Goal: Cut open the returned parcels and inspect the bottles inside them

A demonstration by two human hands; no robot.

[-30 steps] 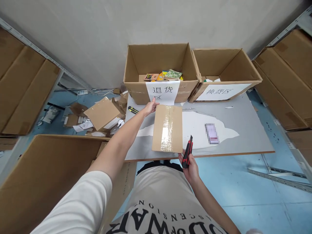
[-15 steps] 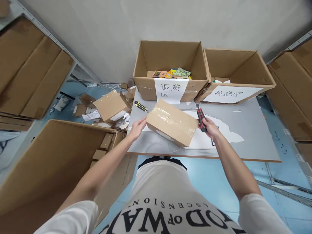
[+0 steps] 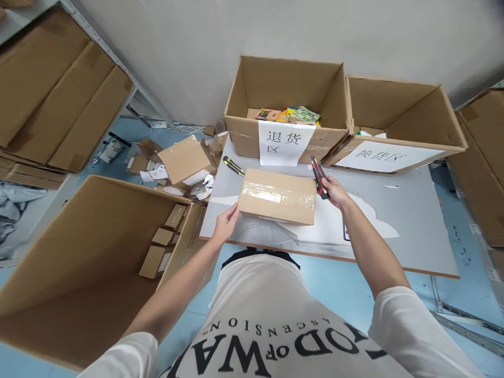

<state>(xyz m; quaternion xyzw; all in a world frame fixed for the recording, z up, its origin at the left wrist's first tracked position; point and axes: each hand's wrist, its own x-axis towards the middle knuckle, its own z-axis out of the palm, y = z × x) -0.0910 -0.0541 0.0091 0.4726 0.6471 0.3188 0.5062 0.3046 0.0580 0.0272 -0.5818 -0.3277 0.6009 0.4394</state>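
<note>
The desk carries everything at work, with two open bins along its back edge. In front of the left bin, over the near half of the desk, is the box, long side across the person's front; whether its base rests flat or is slightly raised cannot be told.

The box looks like plain cardboard, so it should be stiff along its edges and corners, with broad faces that might give a little if pressed hard. Its weight cannot be read, since the contents are hidden; that also makes it wise to treat them as possibly fragile. Clear tape runs lengthwise over the top and shines, so it is probably slicker than the bare card. The short ends look the best places to take hold, low and opposite each other.

The hands are apart. The left hand pinches the box's near left corner. The right hand is closed around the red cutter at the right end; whether its fingers also press the card is unclear.
</note>
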